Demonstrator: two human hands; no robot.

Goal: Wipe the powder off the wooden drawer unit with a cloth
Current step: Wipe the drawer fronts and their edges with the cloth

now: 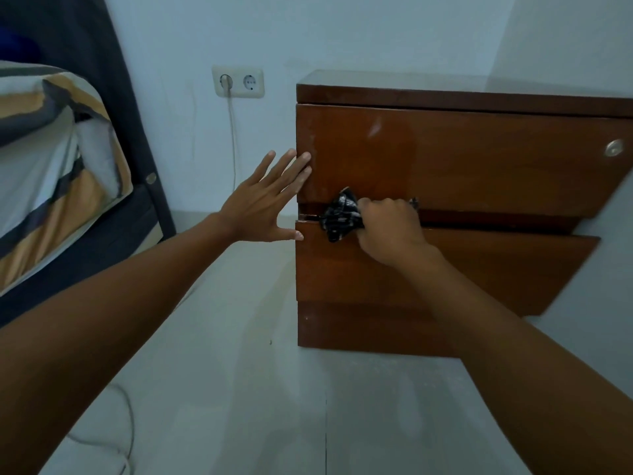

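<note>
- Pale wall (376,36) behind, light floor (239,389) below; wooden drawer unit (479,159) stands against the wall.
- Left hand (263,204): fingers straight and spread, fingertips pressed on the unit's left front edge, thumb at the lower drawer's corner.
- Right hand (387,228): fist curled round a dark patterned cloth (340,216), just right of the left hand.
- Cloth sits at the gap between upper and lower drawer fronts, bunched out past the knuckles.
- Pale smear (375,126) on the upper drawer front, above the right hand.
- Round knob (613,147) far right of both hands.
- Wall socket (238,81) with a plugged cable above the left hand; striped bedding (51,159) further left.
</note>
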